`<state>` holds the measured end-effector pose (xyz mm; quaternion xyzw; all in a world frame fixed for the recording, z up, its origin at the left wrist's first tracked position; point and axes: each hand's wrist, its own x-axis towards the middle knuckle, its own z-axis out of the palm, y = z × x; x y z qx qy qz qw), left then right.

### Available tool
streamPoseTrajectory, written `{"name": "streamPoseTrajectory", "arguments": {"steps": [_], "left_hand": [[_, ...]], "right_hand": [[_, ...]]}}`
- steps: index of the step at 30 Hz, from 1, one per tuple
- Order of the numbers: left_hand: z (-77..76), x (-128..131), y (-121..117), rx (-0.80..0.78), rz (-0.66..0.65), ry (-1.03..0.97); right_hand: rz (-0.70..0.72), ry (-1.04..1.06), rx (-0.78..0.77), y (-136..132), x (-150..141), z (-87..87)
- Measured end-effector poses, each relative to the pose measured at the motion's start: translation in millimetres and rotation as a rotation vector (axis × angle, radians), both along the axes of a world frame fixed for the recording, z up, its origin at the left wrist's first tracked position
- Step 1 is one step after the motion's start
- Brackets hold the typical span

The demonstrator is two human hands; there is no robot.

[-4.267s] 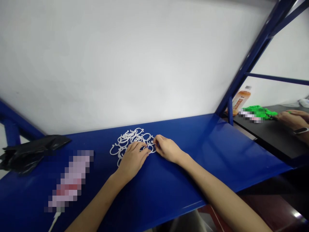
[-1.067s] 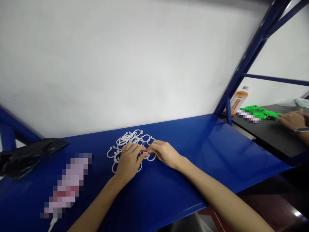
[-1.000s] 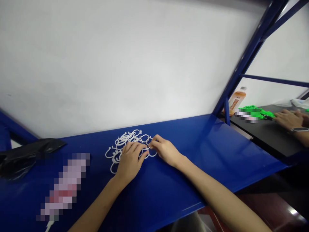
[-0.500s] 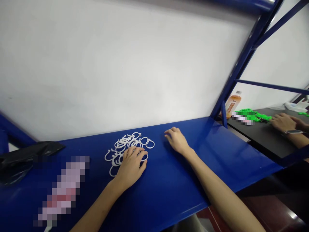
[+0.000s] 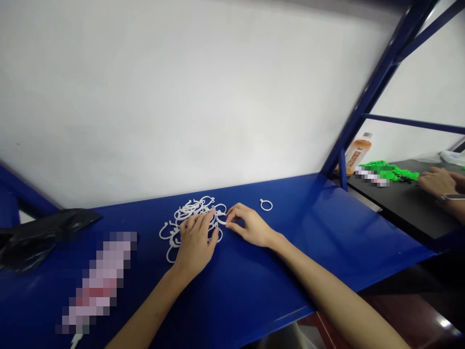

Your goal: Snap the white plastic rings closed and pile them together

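A tangled pile of white plastic rings (image 5: pixel 189 215) lies on the blue shelf board (image 5: pixel 308 228). My left hand (image 5: pixel 196 240) rests flat on the near side of the pile, fingers spread over the rings. My right hand (image 5: pixel 249 227) is at the pile's right edge, thumb and forefinger pinching a ring there. One single white ring (image 5: pixel 266 205) lies apart on the board, to the right of my right hand.
A black plastic bag (image 5: pixel 39 235) lies at the far left, a blurred flat object (image 5: pixel 98 283) near it. Blue rack posts (image 5: pixel 378 77) rise at right. Beyond them, on a black table (image 5: pixel 403 201), are an orange bottle (image 5: pixel 358 151), green parts (image 5: pixel 387 170) and another person's hand (image 5: pixel 438 182).
My right hand went out to the right, left a single ring on the board, and has come back to the pile's right edge. My left hand stayed on the pile.
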<state>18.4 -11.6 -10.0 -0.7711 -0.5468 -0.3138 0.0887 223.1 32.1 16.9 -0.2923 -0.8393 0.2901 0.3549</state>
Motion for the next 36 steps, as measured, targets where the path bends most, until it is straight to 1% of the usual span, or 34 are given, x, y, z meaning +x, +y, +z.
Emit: {"name": "streamPoseTrajectory", "arguments": {"steps": [2,4,6,8,12,14,18,20,22,24,26,30,33,36], "left_hand": [[-0.5,-2.7,2.2,0.041,-0.003,-0.010],[-0.2,-4.7,3.2,0.065,-0.033,-0.025],[0.6,-6.1,3.2,0.085,-0.054,-0.049],[1.7,-6.7,2.9,0.107,-0.059,-0.073],[5.5,-6.6,1.3,0.150,-0.087,-0.104],[8.3,-6.4,-0.2,0.176,-0.110,-0.114],[13.2,-7.0,-3.3,0.240,-0.192,-0.074],[14.6,-7.5,-4.1,0.230,-0.244,-0.038],[15.5,-7.5,-4.6,0.190,-0.275,-0.018],[16.1,-7.2,-5.0,0.148,-0.278,-0.007],[15.7,-7.3,-5.3,0.124,-0.264,-0.007],[10.9,-11.9,-5.7,0.131,-0.220,-0.030],[7.4,-17.0,-5.9,0.115,-0.202,-0.011],[7.9,-17.6,-5.4,0.106,-0.215,0.021]], "right_hand": [[0.015,0.114,-0.130,-6.4,-5.6,1.9],[0.012,0.142,-0.241,-10.7,-10.4,1.2],[0.001,0.109,-0.284,-12.6,-13.3,-0.6],[-0.010,0.085,-0.268,-13.0,-14.3,-1.9],[-0.016,0.119,-0.190,-13.7,-12.5,0.4],[-0.002,0.103,-0.129,-13.4,-10.7,2.2],[0.098,-0.011,0.074,-9.6,-7.4,0.2],[0.152,-0.091,0.159,-7.6,-6.8,-3.4],[0.178,-0.164,0.221,-7.0,-6.8,-6.2],[0.169,-0.228,0.264,-8.3,-7.4,-6.6],[0.128,-0.301,0.297,-11.3,-8.1,-4.2],[0.045,-0.490,0.401,-19.9,-10.3,3.9],[0.059,-0.602,0.472,-25.5,-12.7,7.6],[0.062,-0.650,0.484,-26.8,-15.0,8.4]]}}
